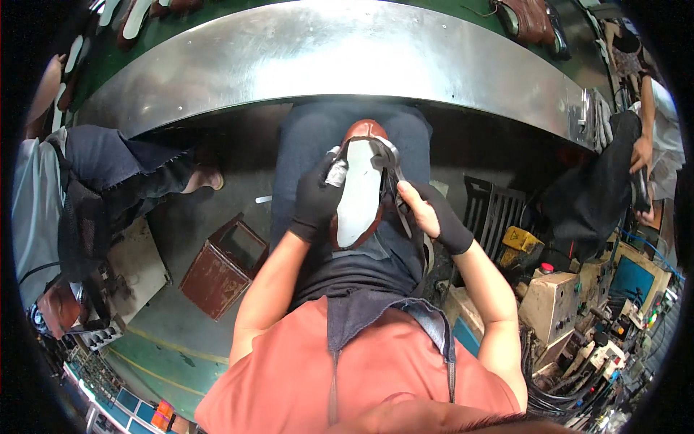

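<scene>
A brown leather shoe [366, 130] lies bottom up over my lap, toe away from me, its long white insole board [359, 192] facing me. My left hand [316, 195], in a black glove with silvery wrapping on the fingers, is closed on the shoe's left side. On the other side my right hand [437, 217], in a black glove that leaves the thumb bare, pinches the dark loose edge of the shoe near its middle. Its other fingers are hidden behind that edge.
A shiny metal bench edge [325, 61] curves across in front of my knees, with brown shoes [524, 20] on the green surface beyond. A brown box-like stool [224, 267] stands at left. Machinery with a control box [549, 307] is at right. People sit on both sides.
</scene>
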Demonstrator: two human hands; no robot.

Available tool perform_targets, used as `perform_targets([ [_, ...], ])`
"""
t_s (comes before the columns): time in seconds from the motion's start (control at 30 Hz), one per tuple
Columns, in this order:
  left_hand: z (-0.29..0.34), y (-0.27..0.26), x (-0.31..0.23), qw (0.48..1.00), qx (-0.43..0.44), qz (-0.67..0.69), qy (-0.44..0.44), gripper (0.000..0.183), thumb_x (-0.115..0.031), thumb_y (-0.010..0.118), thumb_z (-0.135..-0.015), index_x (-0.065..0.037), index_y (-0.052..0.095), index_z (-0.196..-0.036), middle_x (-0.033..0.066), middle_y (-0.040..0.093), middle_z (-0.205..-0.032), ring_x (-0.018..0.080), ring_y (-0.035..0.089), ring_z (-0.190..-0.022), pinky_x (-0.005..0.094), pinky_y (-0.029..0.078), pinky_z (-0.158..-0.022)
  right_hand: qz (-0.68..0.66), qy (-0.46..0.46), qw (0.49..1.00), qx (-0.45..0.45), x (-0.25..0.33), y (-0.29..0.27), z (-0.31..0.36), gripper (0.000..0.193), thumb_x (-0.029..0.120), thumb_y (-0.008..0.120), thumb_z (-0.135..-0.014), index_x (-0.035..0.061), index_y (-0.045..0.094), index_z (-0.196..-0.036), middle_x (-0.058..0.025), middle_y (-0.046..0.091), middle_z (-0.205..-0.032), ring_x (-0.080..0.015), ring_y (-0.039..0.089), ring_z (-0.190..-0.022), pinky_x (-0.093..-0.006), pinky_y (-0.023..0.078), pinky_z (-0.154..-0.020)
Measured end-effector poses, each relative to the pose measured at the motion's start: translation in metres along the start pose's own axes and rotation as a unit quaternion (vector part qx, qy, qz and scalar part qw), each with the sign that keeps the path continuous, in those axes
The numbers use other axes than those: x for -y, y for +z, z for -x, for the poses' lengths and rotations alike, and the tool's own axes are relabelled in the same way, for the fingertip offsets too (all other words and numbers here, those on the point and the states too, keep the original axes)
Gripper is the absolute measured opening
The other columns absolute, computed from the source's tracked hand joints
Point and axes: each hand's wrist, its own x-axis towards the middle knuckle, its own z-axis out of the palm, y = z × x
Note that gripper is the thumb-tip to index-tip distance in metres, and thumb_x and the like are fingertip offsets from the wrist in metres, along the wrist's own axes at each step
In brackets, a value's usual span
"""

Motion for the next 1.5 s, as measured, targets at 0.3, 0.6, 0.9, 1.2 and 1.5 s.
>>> perform_targets([
  [0.3, 0.050, 0.049, -0.027, 0.993, -0.050, -0.108, -0.021, 0.077, -0.026, 0.073, -0.080, 0.009, 0.036, -0.137, 0.0293, 0.044, -0.137, 0.0415, 0.040, -0.131, 0.0433, 0.032, -0.109, 0.473, -0.074, 0.873, 0.092, 0.047, -0.023, 0.001, 0.041, 0.037, 0.052, -0.094, 0.0013, 0.063, -0.078, -0.0220, 0.062, -0.076, -0.0384, 0.061, -0.067, -0.0437, 0.048, -0.060],
  [0.6, 0.017, 0.042, -0.014, 0.996, -0.076, 0.036, 0.003, 0.074, -0.035, 0.057, -0.091, 0.011, 0.026, -0.140, 0.0324, 0.032, -0.143, 0.0442, 0.034, -0.133, 0.0473, 0.028, -0.110, 0.522, -0.223, 0.818, 0.093, 0.001, -0.050, -0.034, 0.039, 0.043, 0.056, -0.092, 0.0059, 0.058, -0.080, -0.0141, 0.061, -0.069, -0.0322, 0.061, -0.060, -0.0406, 0.047, -0.055],
  [0.9, -0.009, 0.047, -0.034, 0.987, -0.062, -0.149, -0.030, 0.081, -0.040, 0.065, -0.084, 0.010, 0.027, -0.136, 0.0356, 0.040, -0.133, 0.0495, 0.045, -0.120, 0.0478, 0.039, -0.101, 0.587, -0.107, 0.774, 0.213, 0.109, -0.069, -0.027, 0.036, 0.040, 0.055, -0.092, 0.0044, 0.060, -0.091, -0.0196, 0.061, -0.075, -0.0386, 0.060, -0.062, -0.0423, 0.047, -0.055],
  [1.2, 0.076, 0.033, -0.011, 0.999, 0.031, -0.017, 0.019, 0.100, -0.030, 0.075, -0.079, 0.004, 0.009, -0.147, 0.0257, 0.022, -0.150, 0.0366, 0.022, -0.141, 0.0429, 0.019, -0.115, 0.301, -0.075, 0.947, 0.088, -0.028, -0.004, 0.028, 0.028, 0.025, 0.051, -0.097, -0.0007, 0.058, -0.088, -0.0190, 0.055, -0.071, -0.0325, 0.054, -0.064, -0.0364, 0.044, -0.062],
  [1.5, 0.090, 0.056, 0.012, 0.990, -0.026, 0.070, -0.118, 0.050, -0.027, 0.064, -0.088, 0.001, 0.046, -0.126, 0.0208, 0.060, -0.113, 0.0292, 0.060, -0.104, 0.0386, 0.047, -0.089, 0.207, 0.103, 0.969, 0.082, -0.021, -0.004, 0.070, 0.031, 0.031, 0.053, -0.095, 0.0028, 0.062, -0.086, -0.0190, 0.061, -0.075, -0.0378, 0.061, -0.070, -0.0400, 0.046, -0.061],
])
